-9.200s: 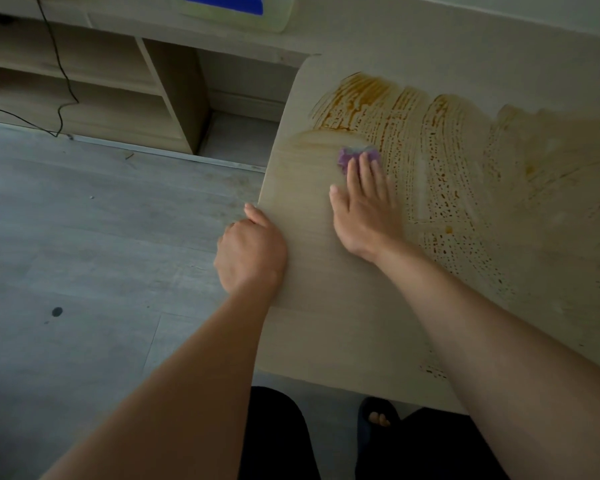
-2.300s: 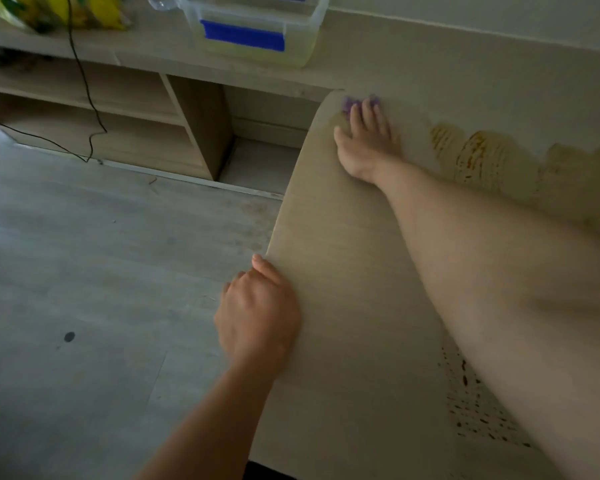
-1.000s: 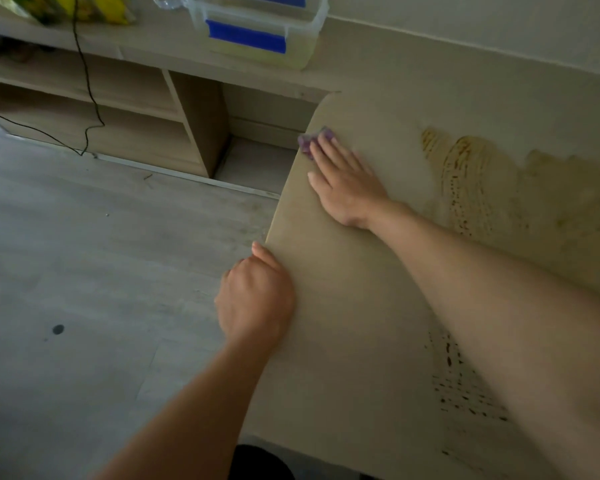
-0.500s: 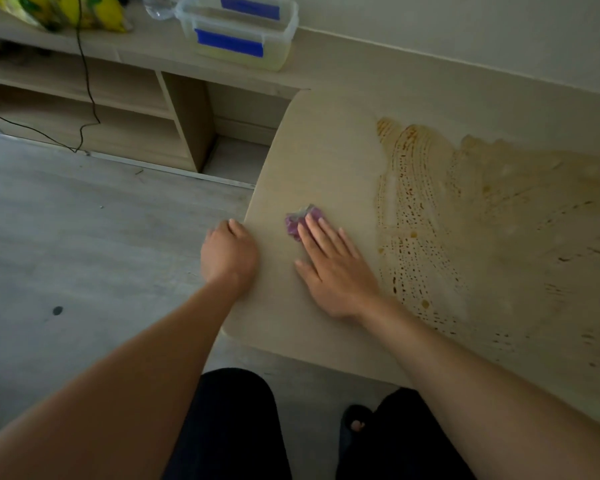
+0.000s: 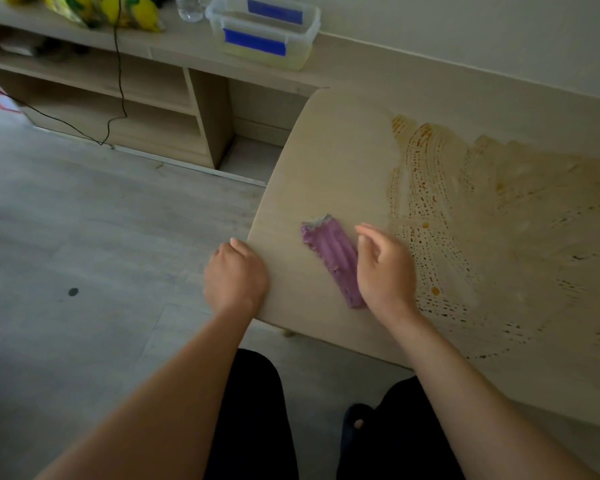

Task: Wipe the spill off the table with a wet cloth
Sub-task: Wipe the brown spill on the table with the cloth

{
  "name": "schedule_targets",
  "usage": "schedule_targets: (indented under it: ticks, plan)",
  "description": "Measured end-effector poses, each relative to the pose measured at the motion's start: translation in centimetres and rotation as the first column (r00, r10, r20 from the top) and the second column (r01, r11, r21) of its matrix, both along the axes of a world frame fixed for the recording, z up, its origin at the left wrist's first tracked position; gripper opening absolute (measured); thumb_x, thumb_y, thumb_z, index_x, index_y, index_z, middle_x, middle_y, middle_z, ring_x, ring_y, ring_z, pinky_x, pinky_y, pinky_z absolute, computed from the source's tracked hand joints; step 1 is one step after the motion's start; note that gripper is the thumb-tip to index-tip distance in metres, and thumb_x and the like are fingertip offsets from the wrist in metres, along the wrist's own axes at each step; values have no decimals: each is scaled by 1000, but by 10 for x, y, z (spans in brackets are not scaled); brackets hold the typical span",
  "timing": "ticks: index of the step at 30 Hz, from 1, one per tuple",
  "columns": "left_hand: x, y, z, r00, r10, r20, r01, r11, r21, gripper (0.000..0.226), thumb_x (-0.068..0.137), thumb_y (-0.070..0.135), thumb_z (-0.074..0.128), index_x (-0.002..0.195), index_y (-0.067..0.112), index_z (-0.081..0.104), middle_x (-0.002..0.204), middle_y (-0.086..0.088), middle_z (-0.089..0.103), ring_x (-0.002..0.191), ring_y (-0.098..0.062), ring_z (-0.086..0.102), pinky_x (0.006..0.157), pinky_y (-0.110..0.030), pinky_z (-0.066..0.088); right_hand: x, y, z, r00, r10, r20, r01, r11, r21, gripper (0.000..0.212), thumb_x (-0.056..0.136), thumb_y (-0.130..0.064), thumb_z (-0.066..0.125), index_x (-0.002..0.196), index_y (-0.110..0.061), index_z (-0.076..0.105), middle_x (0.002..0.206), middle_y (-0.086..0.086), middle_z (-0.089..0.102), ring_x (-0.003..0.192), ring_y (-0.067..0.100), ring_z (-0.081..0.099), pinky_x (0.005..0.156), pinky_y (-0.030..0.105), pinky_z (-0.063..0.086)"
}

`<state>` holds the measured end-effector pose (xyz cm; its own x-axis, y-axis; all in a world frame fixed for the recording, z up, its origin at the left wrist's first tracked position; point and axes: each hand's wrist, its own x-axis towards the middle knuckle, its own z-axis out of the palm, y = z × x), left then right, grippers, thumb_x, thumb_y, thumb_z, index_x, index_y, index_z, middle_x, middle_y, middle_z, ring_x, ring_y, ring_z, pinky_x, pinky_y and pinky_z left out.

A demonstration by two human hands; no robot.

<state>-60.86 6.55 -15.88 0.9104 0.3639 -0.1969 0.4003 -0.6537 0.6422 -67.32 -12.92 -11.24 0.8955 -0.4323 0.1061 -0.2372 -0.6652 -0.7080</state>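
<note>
Left hand (image 5: 235, 277) gripped the table (image 5: 329, 157) edge, fingers curled over. Purple cloth (image 5: 333, 256) lay flat near that edge. Right hand (image 5: 385, 271) beside it, fingers loosely spread, possibly touching. Spill (image 5: 482, 216) covered tabletop rightward.

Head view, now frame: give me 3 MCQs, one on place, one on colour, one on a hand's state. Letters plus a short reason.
1. Where does the cloth lie?
A. on the table, between the two hands
B. on the floor
C. on the shelf unit

2. What colour is the cloth?
A. green
B. purple
C. white

3. What is the right hand doing?
A. pressing flat on the cloth
B. gripping the table's edge
C. hanging beside the cloth, fingers loosely curled, holding nothing

Key:
1. A: the cloth lies uncovered on the tabletop, with the left hand at the table's edge on one side and the right hand on the other.
2. B: its ribbed strip is plainly purple.
3. C: nearly all of the cloth shows, with no finger round it; the brown spill remains streaked further right.
</note>
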Motion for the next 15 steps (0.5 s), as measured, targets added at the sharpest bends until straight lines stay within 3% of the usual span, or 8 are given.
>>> schedule_targets:
  ticks: [3, 6, 9, 12, 14, 15]
  plan:
    - [1, -1, 0, 1000, 4, 16, -4, 1000, 6, 56, 109, 34, 19, 121, 4, 64, 128, -20, 63, 120, -41, 56, 100, -49, 42, 5, -6, 4, 996, -45, -74, 26, 973, -231, 31, 102, -38, 59, 123, -20, 72, 111, -7, 75, 108, 24, 64, 96, 33, 44]
    - [1, 0, -1, 1000, -7, 25, 7, 1000, -3, 56, 109, 35, 19, 120, 4, 65, 127, -20, 64, 118, -41, 57, 100, -49, 42, 14, -6, 4, 958, -53, -280, -61, 922, -383, 33, 97, -54, 61, 116, -28, 71, 105, -8, 73, 106, 26, 61, 96, 37, 40]
    - [2, 0, -2, 999, -20, 26, 20, 1000, -4, 57, 109, 35, 18, 121, 3, 64, 126, -20, 65, 117, -40, 58, 100, -49, 42, 20, -7, 6, 936, -75, -343, -80, 905, -417, 25, 96, -55, 61, 98, -32, 70, 104, -3, 71, 108, 31, 57, 93, 40, 41]
    - [2, 0, -2, 999, -23, 33, 23, 1000, -9, 57, 109, 34, 19, 120, 3, 65, 125, -19, 65, 117, -39, 58, 101, -49, 42, 22, -7, 8, 927, 7, -374, -138, 936, -324, 20, 96, -47, 65, 100, -27, 63, 96, -7, 69, 93, 18, 64, 83, 35, 51]
    - [1, 0, -3, 999, -21, 37, 21, 1000, -18, 57, 109, 34, 19, 121, 3, 65, 126, -19, 65, 118, -38, 57, 101, -48, 42, 22, -9, 12, 914, 43, -404, -108, 984, -140, 23, 93, -41, 71, 106, -28, 57, 92, -12, 64, 79, 5, 61, 68, 29, 50]
    - [1, -1, -3, 999, -18, 40, 19, 1000, -23, 56, 109, 34, 19, 121, 3, 65, 126, -18, 65, 118, -37, 57, 101, -48, 42, 23, -11, 16, 905, 59, -422, -78, 997, -28, 25, 92, -39, 73, 108, -29, 57, 93, -13, 63, 80, 4, 61, 67, 27, 50]
